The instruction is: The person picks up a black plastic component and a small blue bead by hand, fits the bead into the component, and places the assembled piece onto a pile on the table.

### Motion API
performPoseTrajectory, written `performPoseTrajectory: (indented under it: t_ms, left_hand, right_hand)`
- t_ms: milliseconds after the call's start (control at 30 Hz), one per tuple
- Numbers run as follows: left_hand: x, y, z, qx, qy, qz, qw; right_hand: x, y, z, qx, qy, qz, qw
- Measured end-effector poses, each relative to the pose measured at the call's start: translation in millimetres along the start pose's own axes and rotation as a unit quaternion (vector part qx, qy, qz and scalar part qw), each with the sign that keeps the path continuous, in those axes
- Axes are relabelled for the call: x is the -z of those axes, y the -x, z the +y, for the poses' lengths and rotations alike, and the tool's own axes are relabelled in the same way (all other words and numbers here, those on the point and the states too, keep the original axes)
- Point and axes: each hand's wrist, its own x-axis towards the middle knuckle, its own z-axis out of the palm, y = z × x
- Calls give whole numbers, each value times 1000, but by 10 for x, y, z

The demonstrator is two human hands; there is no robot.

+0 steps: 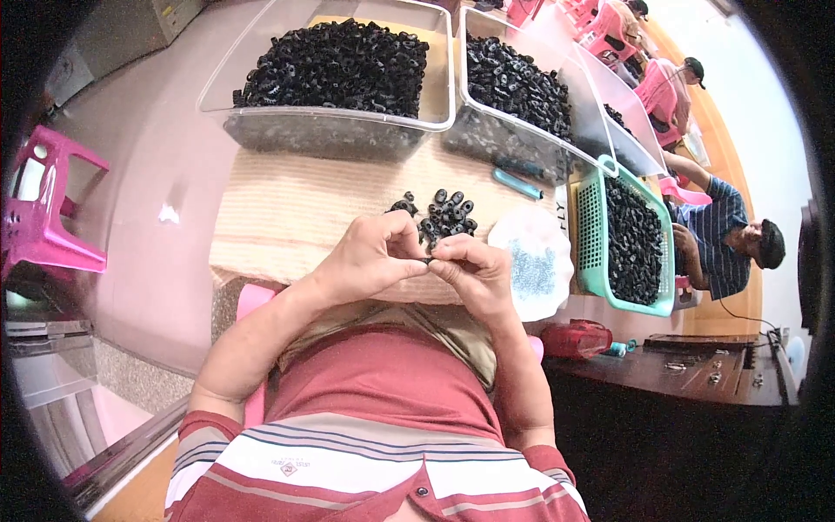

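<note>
Black pieces [450,211] on cloth [300,187]; pink floor [161,157] — glossy

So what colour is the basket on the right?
The basket is mint green, in the head view.

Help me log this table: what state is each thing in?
Left hand, pinching a small black piece
Right hand, pinching at the same piece
Clear tubs, open, holding black parts
Green basket, open, holding black parts
White dish, holding tiny blue bits
Blue tool, lying flat
Black pile, loose
</note>
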Motion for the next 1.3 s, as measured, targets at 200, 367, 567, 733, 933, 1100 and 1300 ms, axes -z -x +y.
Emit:
performPoseTrajectory:
  t_ms: [200,367,567,733,933,1100,1300]
  left_hand:
    - [44,-49,-54,53,75,-29,995]
    - [49,-60,-102,62,107,-22,992]
    - [40,-63,-99,62,138,-15,988]
    - [8,-44,-24,69,151,-13,986]
    - [-4,-38,-83,83,151,-9,985]
    - [1,-43,-155,85,119,-20,989]
    - [-27,-34,-180,96,171,0,981]
  right_hand:
    - [-59,-24,-77,103,152,16,983]
    - [-142,-34,-147,232,307,48,922]
    - [-194,-7,-128,257,363,37,895]
    - [-202,-50,-100,336,420,44,842]
    - [-224,-22,-75,347,445,56,824]
    - [-235,-2,-72,348,436,50,829]
    - [-235,0,-54,345,429,62,833]
